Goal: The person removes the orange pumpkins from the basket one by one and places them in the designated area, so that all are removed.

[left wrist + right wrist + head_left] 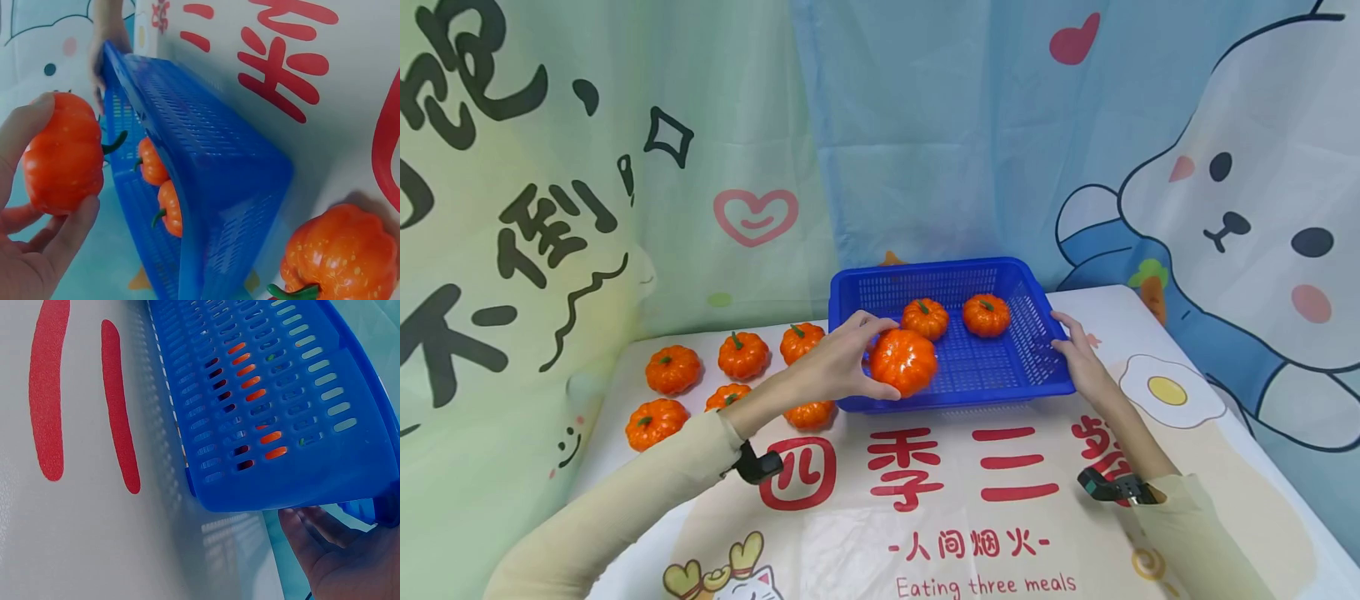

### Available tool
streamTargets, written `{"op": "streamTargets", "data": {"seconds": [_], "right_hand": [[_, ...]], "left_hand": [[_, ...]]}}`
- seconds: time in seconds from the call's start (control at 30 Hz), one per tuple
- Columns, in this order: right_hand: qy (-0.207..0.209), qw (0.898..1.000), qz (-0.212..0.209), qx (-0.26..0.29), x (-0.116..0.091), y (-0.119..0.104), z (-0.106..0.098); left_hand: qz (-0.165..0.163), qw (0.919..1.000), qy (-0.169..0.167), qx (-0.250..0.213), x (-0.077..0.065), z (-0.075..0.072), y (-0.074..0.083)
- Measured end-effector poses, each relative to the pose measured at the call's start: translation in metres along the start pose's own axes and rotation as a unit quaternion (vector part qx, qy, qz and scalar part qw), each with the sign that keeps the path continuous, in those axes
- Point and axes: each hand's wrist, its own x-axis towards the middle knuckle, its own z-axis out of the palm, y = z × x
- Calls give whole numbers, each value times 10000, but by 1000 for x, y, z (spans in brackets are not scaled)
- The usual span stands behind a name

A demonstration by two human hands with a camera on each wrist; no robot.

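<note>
My left hand holds a small orange pumpkin between thumb and fingers, above the near left part of a blue plastic basket. In the left wrist view, the held pumpkin is tipped sideways, its green stem pointing towards the basket. Two more pumpkins lie inside the basket, one near the middle and one to its right. My right hand grips the basket's right end at the rim. The right wrist view shows those fingers against the basket's end wall, partly hidden by it.
Several pumpkins stand left of the basket, among them one at the back and one at the front left. A printed cloth covers the table. Behind the basket hangs a patterned curtain.
</note>
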Motion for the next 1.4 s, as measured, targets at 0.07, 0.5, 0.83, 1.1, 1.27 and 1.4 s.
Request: {"op": "streamTargets", "data": {"seconds": [0.07, 0.5, 0.83, 1.1, 1.27, 1.4], "right_hand": [[-11, 10000, 26, 2, 0, 1, 0], [-15, 10000, 33, -2, 1, 0, 1], [16, 10000, -25, 9, 2, -2, -2], [-3, 9999, 133, -8, 0, -3, -2], [19, 9999, 105, -57, 0, -3, -1], [36, 9999, 80, -87, -1, -1, -1]], "left_hand": [[13, 10000, 66, -12, -1, 0, -2], [-188, 9986, 378, -305, -14, -2, -11], [107, 9986, 515, -59, -38, -7, -21], [-28, 9948, 949, -367, -74, -7, -31], [-411, 9870, 1468, -504, -112, -11, -45], [-976, 9733, 2032, -429, -140, -18, -61]]}}
